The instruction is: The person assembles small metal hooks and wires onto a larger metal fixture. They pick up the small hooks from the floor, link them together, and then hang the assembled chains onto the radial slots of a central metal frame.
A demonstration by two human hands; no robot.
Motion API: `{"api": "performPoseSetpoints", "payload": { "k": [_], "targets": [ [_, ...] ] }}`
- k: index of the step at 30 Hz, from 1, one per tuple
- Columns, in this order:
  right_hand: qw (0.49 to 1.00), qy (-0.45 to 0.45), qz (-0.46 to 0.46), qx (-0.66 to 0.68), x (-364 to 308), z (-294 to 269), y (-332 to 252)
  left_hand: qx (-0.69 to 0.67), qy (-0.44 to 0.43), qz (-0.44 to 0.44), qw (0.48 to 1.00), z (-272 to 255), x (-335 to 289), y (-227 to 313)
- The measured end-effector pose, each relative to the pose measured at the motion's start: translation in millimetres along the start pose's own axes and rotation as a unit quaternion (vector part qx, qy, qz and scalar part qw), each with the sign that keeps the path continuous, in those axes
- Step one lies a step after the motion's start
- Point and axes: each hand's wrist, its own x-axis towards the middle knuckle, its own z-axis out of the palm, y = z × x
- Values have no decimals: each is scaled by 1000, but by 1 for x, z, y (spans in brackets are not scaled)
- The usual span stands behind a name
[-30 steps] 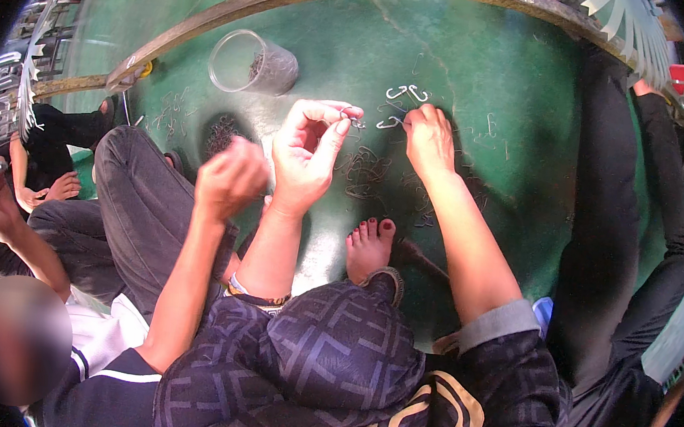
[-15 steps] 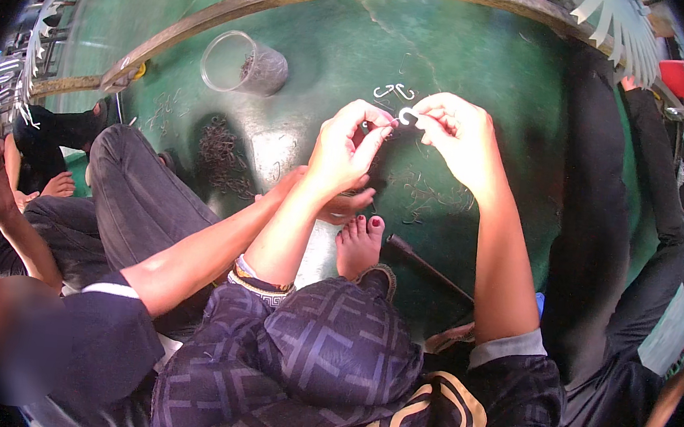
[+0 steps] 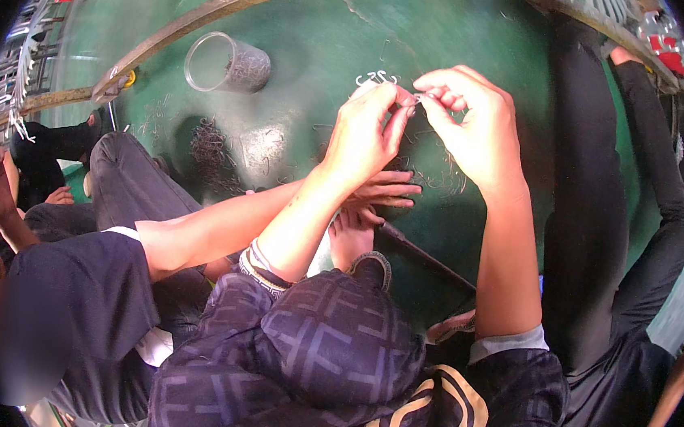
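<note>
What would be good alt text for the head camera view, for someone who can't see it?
Seen from above, a person's left hand and right hand meet, pinching a small bent wire piece over a green floor. A co-worker's hand reaches in beneath them, and a clear plastic cup lies nearby.

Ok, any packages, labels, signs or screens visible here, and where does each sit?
No labels, signs or screens can be made out.
Nearest to a package: a clear plastic cup, lying on its side on the green floor, up and left of the hands, with dark small pieces inside.
</note>
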Motion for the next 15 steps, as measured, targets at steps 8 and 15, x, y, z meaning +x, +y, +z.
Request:
{"api": "performPoseSetpoints", "payload": {
  "k": [8, 15],
  "targets": [
    [995, 76, -63, -20, -4, -19, -8, 16, 14, -61, 998, -21, -10, 12],
    [985, 117, -110, -64, -2, -33, -20, 107, 10, -234, 966, -61, -55, -46]
  ]
}}
